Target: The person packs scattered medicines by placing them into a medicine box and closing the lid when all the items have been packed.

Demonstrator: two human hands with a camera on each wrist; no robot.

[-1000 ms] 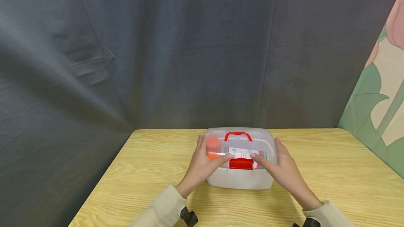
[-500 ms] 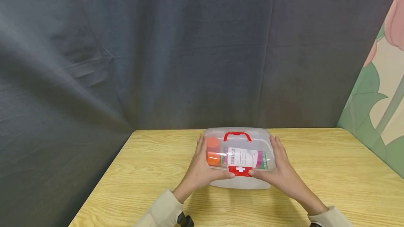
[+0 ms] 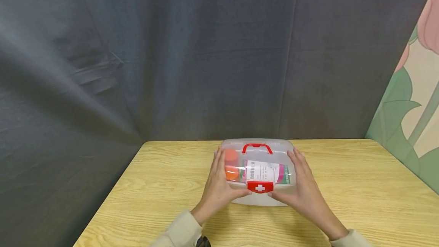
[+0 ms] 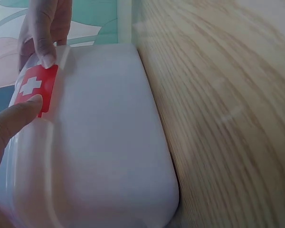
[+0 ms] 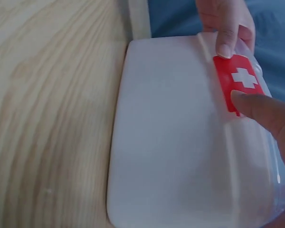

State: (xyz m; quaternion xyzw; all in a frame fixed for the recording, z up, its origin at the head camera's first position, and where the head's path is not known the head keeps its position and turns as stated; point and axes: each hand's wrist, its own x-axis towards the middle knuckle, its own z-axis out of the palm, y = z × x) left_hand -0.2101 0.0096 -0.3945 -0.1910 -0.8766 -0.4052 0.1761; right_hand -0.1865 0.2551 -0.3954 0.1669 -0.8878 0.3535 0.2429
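Note:
A clear plastic first-aid box sits on the table, its lid down. On its front, the red latch with a white cross lies flat. My left hand grips the box's left side, fingers along the lid edge and thumb on the latch's left end. From the other side my right hand holds the box the same way, its thumb at the latch's right end. Both thumbs show on the latch in the left wrist view. A red carry handle lies on the lid.
Through the lid show an orange item and a white, pink and green packet. The wooden table extends to both sides. A dark curtain hangs behind it, and a flower-patterned panel stands at the right.
The latch has swung down from its raised position to lie flat, white cross showing. Both thumbs have moved down with it onto its lower corners. The box has stayed put.

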